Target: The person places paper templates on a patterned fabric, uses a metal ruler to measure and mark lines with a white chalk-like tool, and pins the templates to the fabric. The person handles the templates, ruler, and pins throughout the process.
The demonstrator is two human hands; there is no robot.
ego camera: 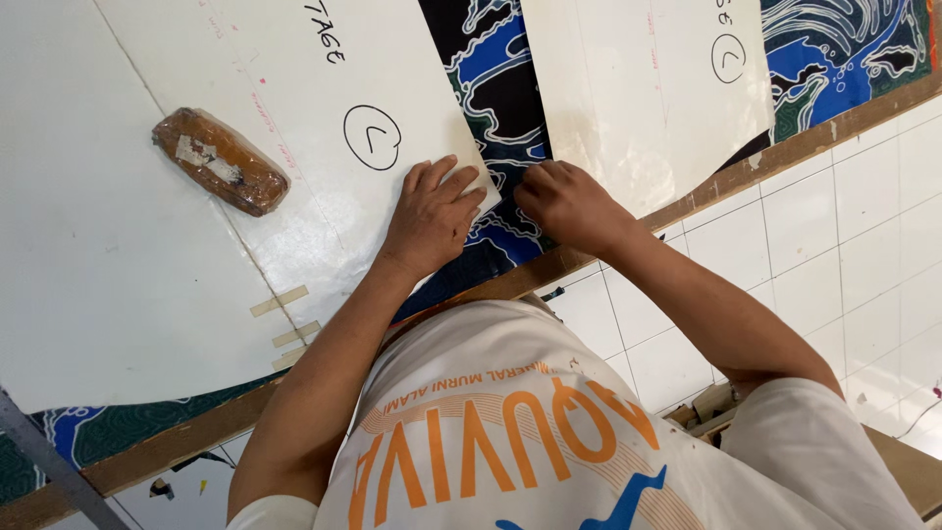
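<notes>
My left hand point(432, 211) lies flat, fingers spread, on the near corner of a large white paper sheet point(324, 216) with a hand-drawn circle mark. My right hand point(569, 201) is beside it with its fingers curled down onto the strip of dark blue and black patterned fabric point(496, 108) that shows between the two sheets. It seems to pinch the fabric at the edge of a second white sheet point(638, 98). The fingertips are hidden under the knuckles. Both sheets lie on top of the fabric on a wooden-edged table point(785, 152).
A brown tape-wrapped block point(221, 162) rests on the left sheet. Strips of masking tape point(280, 299) join paper pieces near the table's front edge. White floor tiles point(834, 255) lie to the right, and a grey metal bar point(44, 466) crosses the lower left.
</notes>
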